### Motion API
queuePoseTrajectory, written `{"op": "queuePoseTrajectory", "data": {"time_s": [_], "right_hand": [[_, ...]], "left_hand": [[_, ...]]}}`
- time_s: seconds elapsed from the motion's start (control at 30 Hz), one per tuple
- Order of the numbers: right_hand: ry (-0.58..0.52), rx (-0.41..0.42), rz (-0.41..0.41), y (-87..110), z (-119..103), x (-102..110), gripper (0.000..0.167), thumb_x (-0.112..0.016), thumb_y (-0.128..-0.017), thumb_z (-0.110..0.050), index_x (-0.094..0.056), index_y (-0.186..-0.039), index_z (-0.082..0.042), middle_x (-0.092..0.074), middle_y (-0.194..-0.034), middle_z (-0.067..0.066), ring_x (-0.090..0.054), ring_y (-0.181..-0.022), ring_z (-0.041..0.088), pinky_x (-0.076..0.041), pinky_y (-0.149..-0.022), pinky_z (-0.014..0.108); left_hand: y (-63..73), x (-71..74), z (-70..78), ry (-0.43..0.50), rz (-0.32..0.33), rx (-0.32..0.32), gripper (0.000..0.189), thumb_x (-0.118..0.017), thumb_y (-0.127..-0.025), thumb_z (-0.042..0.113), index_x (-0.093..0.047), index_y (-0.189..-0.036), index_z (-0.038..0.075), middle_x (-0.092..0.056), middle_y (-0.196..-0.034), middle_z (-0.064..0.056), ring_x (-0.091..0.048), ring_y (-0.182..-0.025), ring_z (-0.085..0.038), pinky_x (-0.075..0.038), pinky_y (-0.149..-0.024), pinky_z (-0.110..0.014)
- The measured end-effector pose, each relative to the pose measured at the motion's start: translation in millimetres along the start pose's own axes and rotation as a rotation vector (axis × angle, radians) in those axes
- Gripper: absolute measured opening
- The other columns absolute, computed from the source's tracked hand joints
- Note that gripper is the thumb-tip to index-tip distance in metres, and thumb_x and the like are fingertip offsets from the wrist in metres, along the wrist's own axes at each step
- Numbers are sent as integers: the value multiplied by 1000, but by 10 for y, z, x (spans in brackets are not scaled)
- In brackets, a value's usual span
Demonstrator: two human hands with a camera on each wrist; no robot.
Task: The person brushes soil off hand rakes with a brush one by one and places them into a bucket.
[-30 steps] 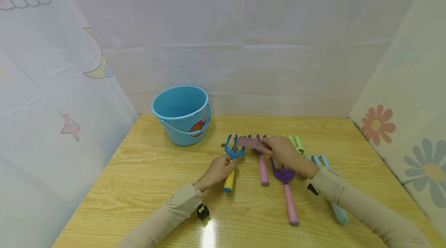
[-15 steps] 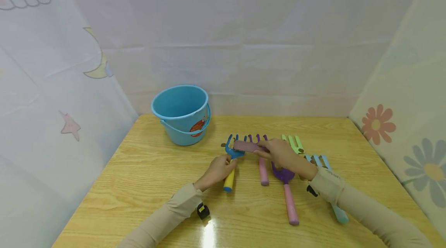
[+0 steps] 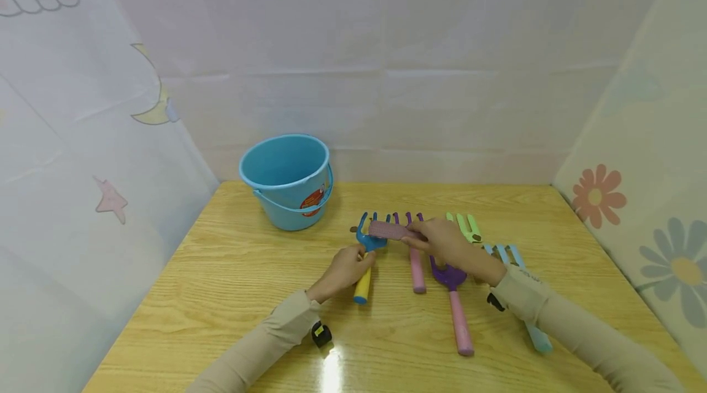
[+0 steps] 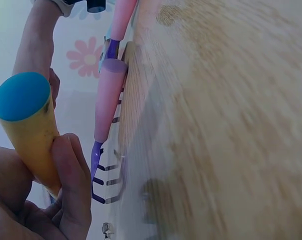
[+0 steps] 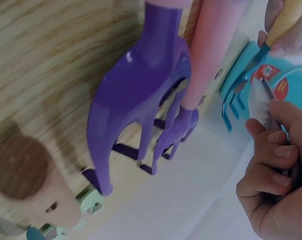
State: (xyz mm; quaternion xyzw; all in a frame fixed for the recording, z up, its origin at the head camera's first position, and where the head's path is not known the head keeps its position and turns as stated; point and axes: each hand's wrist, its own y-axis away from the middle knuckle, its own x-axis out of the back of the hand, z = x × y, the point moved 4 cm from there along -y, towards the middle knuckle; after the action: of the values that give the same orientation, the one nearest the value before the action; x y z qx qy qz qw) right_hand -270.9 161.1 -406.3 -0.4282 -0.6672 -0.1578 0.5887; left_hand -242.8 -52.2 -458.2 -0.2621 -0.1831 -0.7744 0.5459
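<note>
My left hand (image 3: pixel 345 270) grips the yellow handle (image 4: pixel 33 140) of a small hand rake with blue tines (image 3: pixel 371 242), close to where the handle meets the head. In my right hand (image 3: pixel 450 242) is a mauve-backed brush (image 3: pixel 389 230), pinched between thumb and curled fingers. White bristles (image 5: pixel 259 102) show in the right wrist view, right at the blue tines. The brush overlaps the rake head in the head view and hides part of it. A brown bit of dirt (image 3: pixel 354 229) shows at the outer left tine.
Right of the blue rake lie a purple rake with a pink handle (image 3: pixel 418 270), a larger purple fork with a pink handle (image 3: pixel 461 325), a green rake (image 3: pixel 469 228) and a light-blue rake (image 3: pixel 538 339). A blue bucket (image 3: pixel 284 193) stands at the back left.
The brush in my right hand has shifted slightly left and toward me across the blue tines. My left hand and the rake have stayed in place.
</note>
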Motion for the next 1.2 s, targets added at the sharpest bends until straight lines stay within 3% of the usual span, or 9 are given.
{"op": "queuePoseTrajectory", "data": {"time_s": [0.1, 0.3, 0.5, 0.7, 0.97, 1.2], "right_hand": [[-2, 9, -2, 1, -28, -9, 24, -69, -94, -27, -71, -97, -4, -60, -65, -4, -51, -51, 6, -38, -44, 21], [49, -58, 19, 34, 68, 12, 24, -69, -94, -27, -71, -97, -4, -51, -57, -8, -41, -44, 4, -29, -41, 20], [52, -53, 33, 35, 76, 62, 28, -67, -95, -30, -70, -101, -3, -45, -55, -10, -33, -41, 4, -22, -39, 20], [36, -57, 13, 23, 66, 67, 25, -64, -98, -27, -69, -96, -2, -46, -57, -9, -37, -42, 3, -26, -39, 19], [14, -98, -29, 46, 99, 85, 40, -59, -101, -27, -64, -119, 8, -61, -67, 0, -45, -44, 4, -34, -40, 21], [-15, -81, -3, 74, 111, 129, 33, -59, -101, -24, -65, -107, 8, -56, -63, -3, -45, -45, 4, -38, -44, 22]], "left_hand": [[0, 3, 5, 0, -1, -2, 33, -52, -103, 24, -48, -74, 10, -42, -57, 6, -37, -46, -6, -29, -42, -20], [0, 11, 6, -7, 1, 5, 33, -53, -103, 23, -48, -73, 10, -41, -58, 5, -36, -46, -7, -29, -42, -21], [-11, 17, 5, -28, 0, 3, 37, -53, -103, 23, -44, -69, 12, -38, -55, 6, -35, -45, -6, -28, -42, -21], [-6, 39, 13, -4, -8, 12, 36, -52, -103, 24, -45, -70, 12, -40, -56, 5, -36, -45, -7, -28, -41, -21], [-3, 57, -1, -14, -1, 4, 37, -54, -102, 25, -46, -68, 12, -41, -56, 5, -38, -47, -7, -30, -43, -21], [-24, 92, -17, -24, 6, 7, 40, -56, -102, 26, -44, -65, 14, -39, -54, 5, -37, -45, -7, -29, -42, -20]]}}
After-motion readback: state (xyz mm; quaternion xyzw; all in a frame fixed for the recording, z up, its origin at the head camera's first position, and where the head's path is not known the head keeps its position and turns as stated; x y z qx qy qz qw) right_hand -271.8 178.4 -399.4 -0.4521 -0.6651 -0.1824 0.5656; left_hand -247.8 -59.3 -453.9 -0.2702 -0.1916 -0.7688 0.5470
